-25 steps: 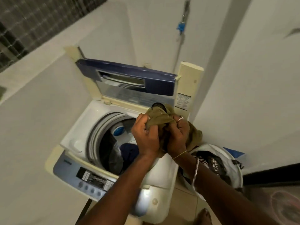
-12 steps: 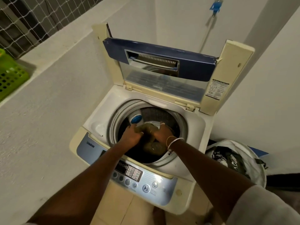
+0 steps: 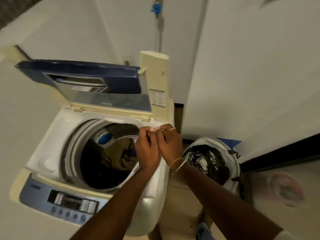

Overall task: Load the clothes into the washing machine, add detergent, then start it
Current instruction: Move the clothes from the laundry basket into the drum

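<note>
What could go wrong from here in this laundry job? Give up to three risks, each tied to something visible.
1. The bag beside the washing machine holds dark clothes; starting now might leave them unwashed.
2. The lid stands open; the machine may not start until shut.
3. The left hand and right hand meet over the drum, perhaps pinching something too small to identify; it could drop in.

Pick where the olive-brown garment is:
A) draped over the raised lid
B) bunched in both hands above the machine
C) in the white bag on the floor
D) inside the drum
D: the olive-brown garment lies down inside the drum, while the left hand and right hand are curled above the rim with no olive cloth in them.
</note>
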A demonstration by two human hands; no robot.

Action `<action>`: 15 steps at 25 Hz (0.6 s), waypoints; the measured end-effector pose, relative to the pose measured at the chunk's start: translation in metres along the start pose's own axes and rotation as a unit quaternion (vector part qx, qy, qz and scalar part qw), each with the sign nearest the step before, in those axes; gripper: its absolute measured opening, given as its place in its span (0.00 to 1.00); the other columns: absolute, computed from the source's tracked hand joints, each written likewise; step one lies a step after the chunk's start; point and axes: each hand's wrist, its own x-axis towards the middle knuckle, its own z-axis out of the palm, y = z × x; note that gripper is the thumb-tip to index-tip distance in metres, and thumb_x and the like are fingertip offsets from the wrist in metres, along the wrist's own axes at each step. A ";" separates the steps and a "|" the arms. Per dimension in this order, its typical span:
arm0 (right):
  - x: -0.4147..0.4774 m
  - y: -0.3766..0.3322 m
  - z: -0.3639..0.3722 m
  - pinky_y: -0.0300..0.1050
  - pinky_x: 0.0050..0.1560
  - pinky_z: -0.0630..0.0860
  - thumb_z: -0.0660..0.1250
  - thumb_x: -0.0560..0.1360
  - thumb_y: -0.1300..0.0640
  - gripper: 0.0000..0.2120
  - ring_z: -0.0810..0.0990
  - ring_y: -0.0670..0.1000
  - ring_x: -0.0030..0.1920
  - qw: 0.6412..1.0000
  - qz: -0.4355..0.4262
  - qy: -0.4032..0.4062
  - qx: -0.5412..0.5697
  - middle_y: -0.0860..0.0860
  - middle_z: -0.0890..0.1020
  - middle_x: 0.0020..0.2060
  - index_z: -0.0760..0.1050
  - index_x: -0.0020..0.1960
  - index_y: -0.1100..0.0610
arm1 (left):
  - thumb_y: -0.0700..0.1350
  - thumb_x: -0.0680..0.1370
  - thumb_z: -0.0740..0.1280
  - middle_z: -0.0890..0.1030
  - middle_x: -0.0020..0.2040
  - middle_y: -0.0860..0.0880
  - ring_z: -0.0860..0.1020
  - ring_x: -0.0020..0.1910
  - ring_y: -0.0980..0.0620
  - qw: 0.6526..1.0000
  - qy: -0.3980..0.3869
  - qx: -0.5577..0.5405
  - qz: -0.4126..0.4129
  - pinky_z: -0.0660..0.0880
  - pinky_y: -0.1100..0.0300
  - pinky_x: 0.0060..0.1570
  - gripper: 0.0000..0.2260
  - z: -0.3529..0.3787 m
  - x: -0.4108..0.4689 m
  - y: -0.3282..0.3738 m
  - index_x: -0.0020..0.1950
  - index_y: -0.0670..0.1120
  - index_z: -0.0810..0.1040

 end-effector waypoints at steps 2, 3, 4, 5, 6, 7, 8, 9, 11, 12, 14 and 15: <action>0.012 0.038 -0.034 0.38 0.40 0.77 0.65 0.78 0.51 0.05 0.80 0.42 0.37 0.999 0.026 0.047 0.006 0.44 0.82 0.36 0.77 0.45 0.50 | 0.49 0.84 0.61 0.80 0.41 0.53 0.80 0.41 0.57 0.999 -0.032 -0.004 0.003 0.77 0.59 0.41 0.06 0.048 -0.015 0.014 0.49 0.50 0.74; 0.019 0.060 -0.051 0.40 0.40 0.78 0.66 0.78 0.51 0.05 0.80 0.42 0.36 0.997 0.044 0.058 0.005 0.44 0.81 0.35 0.77 0.45 0.50 | 0.49 0.83 0.61 0.80 0.41 0.54 0.79 0.41 0.57 0.999 -0.051 -0.002 0.004 0.77 0.58 0.41 0.06 0.074 -0.022 0.017 0.49 0.50 0.74; 0.026 0.083 -0.067 0.41 0.41 0.78 0.66 0.79 0.50 0.05 0.80 0.42 0.36 0.996 0.061 0.061 0.006 0.44 0.81 0.35 0.76 0.45 0.50 | 0.49 0.83 0.61 0.79 0.40 0.54 0.79 0.41 0.57 0.997 -0.073 0.000 0.001 0.78 0.57 0.41 0.06 0.100 -0.028 0.016 0.48 0.51 0.74; 0.034 0.107 -0.082 0.41 0.41 0.78 0.65 0.79 0.50 0.06 0.80 0.42 0.37 0.996 0.072 0.061 0.001 0.44 0.81 0.35 0.76 0.45 0.50 | 0.49 0.83 0.61 0.79 0.40 0.55 0.79 0.41 0.57 0.995 -0.096 0.001 -0.003 0.78 0.56 0.41 0.06 0.127 -0.034 0.011 0.48 0.51 0.74; 0.041 0.129 -0.096 0.41 0.41 0.78 0.65 0.80 0.50 0.07 0.80 0.42 0.36 0.995 0.078 0.057 -0.015 0.45 0.81 0.35 0.75 0.44 0.50 | 0.48 0.83 0.61 0.79 0.40 0.55 0.80 0.41 0.56 0.993 -0.119 0.006 -0.009 0.79 0.54 0.42 0.06 0.151 -0.039 0.005 0.48 0.51 0.74; 0.048 0.154 -0.109 0.41 0.40 0.78 0.64 0.80 0.50 0.08 0.79 0.42 0.36 0.995 0.083 0.051 -0.037 0.45 0.80 0.34 0.74 0.43 0.50 | 0.48 0.83 0.62 0.79 0.40 0.54 0.80 0.41 0.55 0.989 -0.143 0.013 -0.016 0.79 0.53 0.43 0.06 0.179 -0.044 -0.006 0.48 0.51 0.75; 0.055 0.177 -0.120 0.41 0.38 0.76 0.63 0.80 0.50 0.10 0.78 0.43 0.34 0.993 0.091 0.040 -0.059 0.46 0.80 0.34 0.73 0.41 0.51 | 0.48 0.83 0.62 0.79 0.40 0.53 0.80 0.41 0.54 0.986 -0.163 0.021 -0.024 0.79 0.52 0.43 0.06 0.202 -0.049 -0.018 0.48 0.50 0.75; 0.060 0.199 -0.127 0.41 0.37 0.75 0.63 0.80 0.51 0.10 0.78 0.45 0.33 0.991 0.104 0.027 -0.075 0.48 0.80 0.34 0.71 0.40 0.51 | 0.48 0.83 0.61 0.79 0.40 0.52 0.79 0.40 0.53 0.983 -0.181 0.029 -0.031 0.78 0.50 0.42 0.07 0.223 -0.054 -0.031 0.48 0.50 0.75; 0.068 0.246 -0.138 0.42 0.36 0.75 0.63 0.80 0.51 0.10 0.78 0.47 0.33 0.987 0.131 0.008 -0.092 0.49 0.80 0.33 0.72 0.41 0.53 | 0.48 0.83 0.61 0.78 0.38 0.52 0.78 0.38 0.54 0.974 -0.215 0.057 -0.053 0.77 0.52 0.40 0.08 0.262 -0.062 -0.059 0.46 0.49 0.75; 0.072 0.274 -0.142 0.42 0.36 0.76 0.63 0.80 0.49 0.09 0.79 0.46 0.33 0.985 0.146 0.002 -0.094 0.48 0.80 0.33 0.73 0.43 0.52 | 0.48 0.83 0.61 0.78 0.38 0.52 0.78 0.38 0.54 0.968 -0.232 0.082 -0.055 0.77 0.54 0.40 0.09 0.281 -0.067 -0.074 0.45 0.49 0.75; 0.076 0.328 -0.143 0.44 0.39 0.78 0.62 0.79 0.47 0.08 0.80 0.46 0.36 0.980 0.163 -0.018 -0.113 0.46 0.81 0.34 0.75 0.45 0.51 | 0.48 0.83 0.61 0.78 0.38 0.52 0.77 0.38 0.54 0.954 -0.269 0.124 -0.042 0.75 0.56 0.41 0.09 0.310 -0.075 -0.106 0.45 0.48 0.75; 0.078 0.359 -0.140 0.46 0.41 0.79 0.62 0.79 0.47 0.08 0.80 0.47 0.38 0.975 0.175 -0.036 -0.132 0.47 0.81 0.36 0.75 0.47 0.51 | 0.47 0.83 0.61 0.79 0.39 0.51 0.77 0.39 0.54 0.945 -0.294 0.139 -0.044 0.75 0.56 0.43 0.08 0.324 -0.079 -0.128 0.46 0.48 0.76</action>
